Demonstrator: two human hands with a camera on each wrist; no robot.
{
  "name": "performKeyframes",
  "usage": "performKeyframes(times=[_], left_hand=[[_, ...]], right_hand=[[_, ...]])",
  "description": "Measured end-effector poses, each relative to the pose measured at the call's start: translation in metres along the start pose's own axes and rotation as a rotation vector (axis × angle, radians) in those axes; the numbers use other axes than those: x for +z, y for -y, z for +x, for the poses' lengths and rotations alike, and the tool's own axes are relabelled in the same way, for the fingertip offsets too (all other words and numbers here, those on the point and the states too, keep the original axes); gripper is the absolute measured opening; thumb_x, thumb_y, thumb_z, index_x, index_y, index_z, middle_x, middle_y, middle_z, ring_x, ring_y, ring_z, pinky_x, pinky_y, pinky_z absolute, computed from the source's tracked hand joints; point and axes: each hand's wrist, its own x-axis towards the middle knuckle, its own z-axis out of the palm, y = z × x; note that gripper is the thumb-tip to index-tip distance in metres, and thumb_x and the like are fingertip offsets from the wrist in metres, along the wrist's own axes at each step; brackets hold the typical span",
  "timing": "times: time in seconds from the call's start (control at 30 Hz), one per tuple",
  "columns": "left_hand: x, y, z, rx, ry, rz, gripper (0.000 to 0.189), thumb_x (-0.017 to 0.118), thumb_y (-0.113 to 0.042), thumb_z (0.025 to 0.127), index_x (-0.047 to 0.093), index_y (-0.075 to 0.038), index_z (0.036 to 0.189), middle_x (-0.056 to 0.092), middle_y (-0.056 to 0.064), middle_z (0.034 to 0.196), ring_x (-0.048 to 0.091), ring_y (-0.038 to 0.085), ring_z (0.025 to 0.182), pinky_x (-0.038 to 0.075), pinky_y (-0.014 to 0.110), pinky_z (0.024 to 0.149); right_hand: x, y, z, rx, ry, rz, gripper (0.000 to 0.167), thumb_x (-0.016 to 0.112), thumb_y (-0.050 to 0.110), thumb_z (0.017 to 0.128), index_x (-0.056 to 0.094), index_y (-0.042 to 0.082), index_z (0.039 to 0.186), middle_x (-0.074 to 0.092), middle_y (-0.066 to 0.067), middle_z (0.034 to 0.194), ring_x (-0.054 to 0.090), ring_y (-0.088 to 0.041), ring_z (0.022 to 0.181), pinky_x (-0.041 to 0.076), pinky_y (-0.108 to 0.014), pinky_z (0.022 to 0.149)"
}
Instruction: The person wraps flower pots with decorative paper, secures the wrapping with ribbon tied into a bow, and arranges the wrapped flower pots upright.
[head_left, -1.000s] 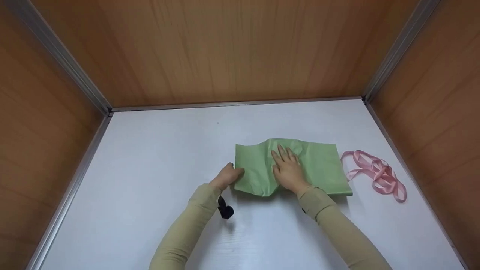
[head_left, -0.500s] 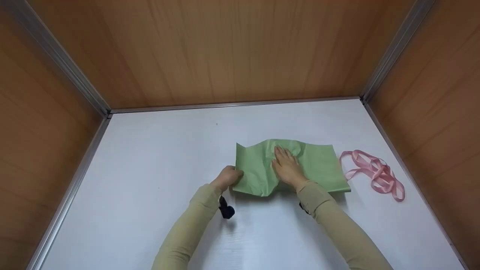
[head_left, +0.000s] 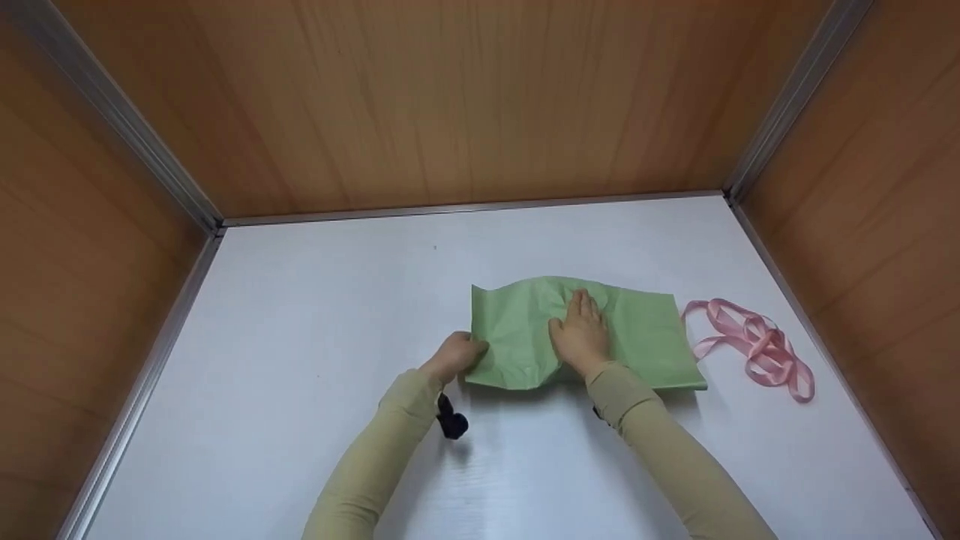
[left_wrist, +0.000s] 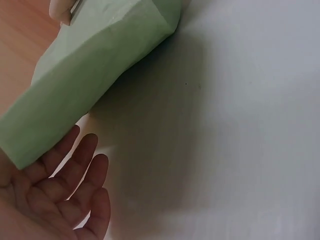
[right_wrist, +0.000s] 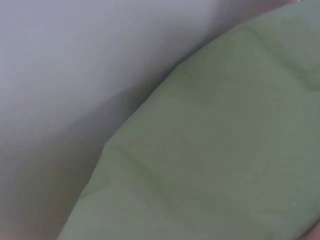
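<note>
A creased sheet of green wrapping paper (head_left: 651, 337) lies on the white table, humped in the middle; whatever is under the hump is hidden. At its left edge my left hand (head_left: 456, 355) pinches the paper, thumb on top and fingers beneath. In the left wrist view the fingers (left_wrist: 82, 170) of this hand curve under the raised paper edge (left_wrist: 60, 105). My right hand (head_left: 581, 334) presses flat on the hump with its fingers pointing away from me. The right wrist view is mostly filled by the green paper (right_wrist: 210, 135).
Loose loops of pink ribbon (head_left: 772, 356) lie just right of the paper. Wooden panels (head_left: 480, 105) wall the table (head_left: 322, 300) at the back and both sides, with metal strips along the edges. A black piece (head_left: 452, 420) hangs below my left wrist.
My right hand shifts slightly right across the hump, and its spread fingers have drawn together. My left hand keeps its pinch on the left edge, almost unmoved.
</note>
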Motion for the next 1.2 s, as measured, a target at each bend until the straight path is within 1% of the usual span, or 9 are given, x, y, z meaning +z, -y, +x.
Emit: performKeyframes(times=[0.13, 0.23, 0.43, 0.57, 0.73, 0.83, 0.93, 1.07, 1.2], left_hand=[[0.0, 0.001, 0.002, -0.003, 0.021, -0.011, 0.054, 0.05, -0.021, 0.093, 0.04, 0.013, 0.132, 0.052, 0.024, 0.128, 0.053, 0.033, 0.116, 0.042, 0.043, 0.101], [-0.002, 0.001, 0.002, -0.001, 0.045, -0.008, 0.055, 0.051, -0.023, 0.092, 0.041, 0.013, 0.132, 0.052, 0.023, 0.128, 0.053, 0.032, 0.117, 0.042, 0.042, 0.101], [-0.007, 0.0, 0.0, -0.008, 0.128, -0.019, 0.057, 0.051, -0.027, 0.092, 0.04, 0.012, 0.133, 0.055, 0.02, 0.127, 0.054, 0.03, 0.118, 0.043, 0.042, 0.101], [-0.008, -0.002, -0.001, 0.021, 0.174, -0.041, 0.052, 0.05, -0.025, 0.092, 0.045, 0.011, 0.129, 0.059, 0.02, 0.122, 0.059, 0.029, 0.112, 0.046, 0.043, 0.098], [-0.009, -0.004, -0.002, 0.047, 0.177, -0.07, 0.044, 0.05, -0.02, 0.091, 0.052, 0.011, 0.121, 0.064, 0.019, 0.113, 0.064, 0.026, 0.102, 0.05, 0.04, 0.091], [-0.009, -0.006, -0.002, 0.061, 0.172, -0.082, 0.042, 0.051, -0.02, 0.09, 0.053, 0.011, 0.119, 0.065, 0.018, 0.11, 0.065, 0.023, 0.098, 0.051, 0.038, 0.09], [-0.008, -0.01, -0.004, 0.074, 0.185, -0.091, 0.042, 0.051, -0.02, 0.091, 0.053, 0.009, 0.121, 0.065, 0.016, 0.112, 0.064, 0.022, 0.099, 0.05, 0.038, 0.091], [-0.007, -0.016, -0.005, 0.09, 0.226, -0.118, 0.041, 0.051, -0.021, 0.092, 0.053, 0.006, 0.123, 0.063, 0.014, 0.116, 0.062, 0.021, 0.104, 0.048, 0.038, 0.096], [-0.005, -0.019, -0.005, 0.1, 0.241, -0.132, 0.039, 0.051, -0.022, 0.093, 0.054, 0.005, 0.12, 0.062, 0.01, 0.114, 0.06, 0.018, 0.102, 0.045, 0.039, 0.098]], right_hand=[[0.003, -0.001, -0.002, -0.012, -0.032, -0.046, 0.073, 0.043, 0.032, 0.098, 0.011, -0.013, 0.145, 0.011, -0.029, 0.154, 0.009, -0.039, 0.144, 0.01, -0.051, 0.116], [0.006, 0.0, -0.002, -0.022, -0.043, -0.08, 0.081, 0.05, 0.037, 0.095, 0.012, -0.013, 0.145, 0.013, -0.029, 0.154, 0.01, -0.04, 0.144, 0.011, -0.052, 0.116], [0.009, 0.003, -0.002, -0.032, -0.032, -0.105, 0.091, 0.06, 0.038, 0.089, 0.01, -0.012, 0.146, 0.012, -0.028, 0.154, 0.01, -0.04, 0.144, 0.012, -0.053, 0.116], [0.008, 0.003, -0.001, -0.027, -0.024, -0.101, 0.093, 0.061, 0.037, 0.087, 0.008, -0.011, 0.146, 0.011, -0.027, 0.155, 0.009, -0.04, 0.144, 0.012, -0.051, 0.116], [0.007, 0.003, -0.001, -0.028, -0.012, -0.104, 0.096, 0.062, 0.036, 0.083, 0.007, -0.011, 0.147, 0.011, -0.027, 0.155, 0.009, -0.038, 0.144, 0.012, -0.047, 0.117], [0.007, 0.002, -0.001, -0.032, -0.011, -0.094, 0.097, 0.062, 0.034, 0.081, 0.008, -0.012, 0.146, 0.011, -0.028, 0.155, 0.01, -0.038, 0.144, 0.013, -0.045, 0.118], [0.008, 0.002, -0.001, -0.037, -0.015, -0.082, 0.097, 0.064, 0.033, 0.081, 0.008, -0.013, 0.146, 0.012, -0.028, 0.154, 0.01, -0.038, 0.144, 0.014, -0.044, 0.117], [0.008, 0.0, -0.001, -0.037, -0.023, -0.075, 0.098, 0.066, 0.033, 0.081, 0.009, -0.013, 0.146, 0.013, -0.028, 0.154, 0.011, -0.039, 0.144, 0.015, -0.043, 0.117], [0.008, -0.001, 0.0, -0.034, -0.016, -0.076, 0.097, 0.066, 0.034, 0.082, 0.009, -0.013, 0.146, 0.013, -0.028, 0.154, 0.011, -0.038, 0.144, 0.014, -0.043, 0.117]])
